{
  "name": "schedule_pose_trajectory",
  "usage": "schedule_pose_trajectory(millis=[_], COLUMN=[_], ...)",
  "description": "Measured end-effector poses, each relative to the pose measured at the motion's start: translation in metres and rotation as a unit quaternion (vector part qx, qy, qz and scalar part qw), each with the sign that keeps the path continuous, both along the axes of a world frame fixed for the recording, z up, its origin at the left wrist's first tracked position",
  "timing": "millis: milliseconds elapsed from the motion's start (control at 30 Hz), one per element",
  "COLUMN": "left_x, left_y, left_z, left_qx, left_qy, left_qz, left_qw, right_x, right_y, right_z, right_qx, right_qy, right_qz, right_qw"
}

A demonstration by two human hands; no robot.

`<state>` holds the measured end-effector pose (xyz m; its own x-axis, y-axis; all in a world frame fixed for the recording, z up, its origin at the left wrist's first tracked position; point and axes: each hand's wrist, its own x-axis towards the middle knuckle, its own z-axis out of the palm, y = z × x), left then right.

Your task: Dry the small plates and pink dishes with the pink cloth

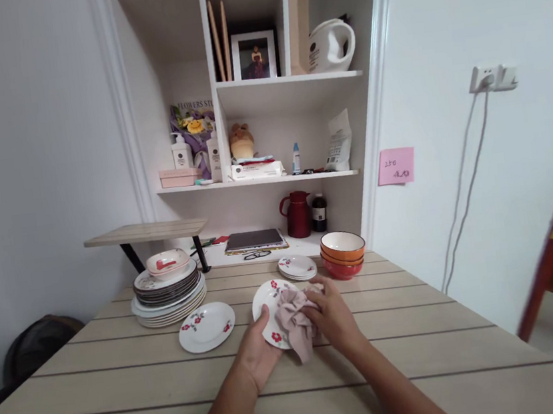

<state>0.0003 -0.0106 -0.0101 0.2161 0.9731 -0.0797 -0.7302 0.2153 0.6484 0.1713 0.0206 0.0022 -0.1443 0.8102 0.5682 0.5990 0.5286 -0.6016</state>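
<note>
- Slipping looks the likeliest trouble: the flowered plate (267,299) is tilted up off the tabletop (422,323), near its middle, and is held by one rim only. A hard push from the cloth (295,322) could lever it out of the fingers.
- Knocking into neighbours is a second risk, I judge. A loose plate (206,326) lies just to the left, while a small stack of plates (297,267) and the orange bowls (343,254) stand just beyond (all of it breakable).
- The left hand (259,353) has its grip closed on the flowered plate's near-left rim, thumb on the face and fingers hidden behind.
- The right hand (333,317) has its grip bunched tight around the cloth, pressing it on the plate's right half. A fold hangs below the rim.
</note>
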Motion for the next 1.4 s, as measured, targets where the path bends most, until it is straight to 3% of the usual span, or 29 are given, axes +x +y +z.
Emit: schedule_pose_trajectory(millis=[100,200,300,433,500,667,833,1033,1200,1300,1400], left_x=[0.001,0.002,0.006,0.014,0.016,0.002,-0.009,0.006,0.008,0.010,0.016], left_y=[-0.001,0.000,-0.001,-0.006,-0.007,-0.001,0.000,-0.004,-0.006,-0.009,-0.011], left_z=[-0.001,-0.007,-0.012,-0.011,-0.007,0.000,-0.001,0.001,0.001,-0.003,-0.005], left_qx=[0.007,0.015,0.014,0.011,0.026,0.033,-0.023,0.018,0.026,0.020,0.017], left_qy=[0.012,0.009,0.024,0.034,0.013,-0.045,-0.015,-0.037,-0.031,-0.018,-0.007], left_qz=[-0.006,-0.017,-0.042,-0.103,-0.089,0.014,-0.034,-0.057,-0.048,-0.075,-0.122], left_qw=[1.000,1.000,0.999,0.994,0.996,0.998,0.999,0.998,0.998,0.997,0.992], right_x=[-0.007,-0.025,-0.033,-0.021,-0.015,-0.025,-0.039,-0.019,-0.027,-0.040,-0.040], right_y=[-0.012,-0.026,-0.023,-0.002,0.004,-0.018,-0.035,0.000,-0.012,-0.026,-0.024], right_z=[0.003,-0.001,-0.005,-0.004,-0.003,-0.005,-0.006,-0.009,-0.010,-0.009,-0.004], right_qx=[0.059,0.040,0.022,0.047,0.039,-0.010,-0.009,0.015,0.028,0.060,0.085], right_qy=[-0.092,-0.138,-0.104,-0.026,-0.031,-0.105,-0.134,0.020,-0.047,-0.077,-0.056], right_qz=[-0.068,-0.025,0.010,-0.044,-0.050,0.026,0.111,0.018,-0.053,-0.024,-0.007], right_qw=[0.992,0.989,0.994,0.998,0.997,0.994,0.985,1.000,0.997,0.995,0.995])
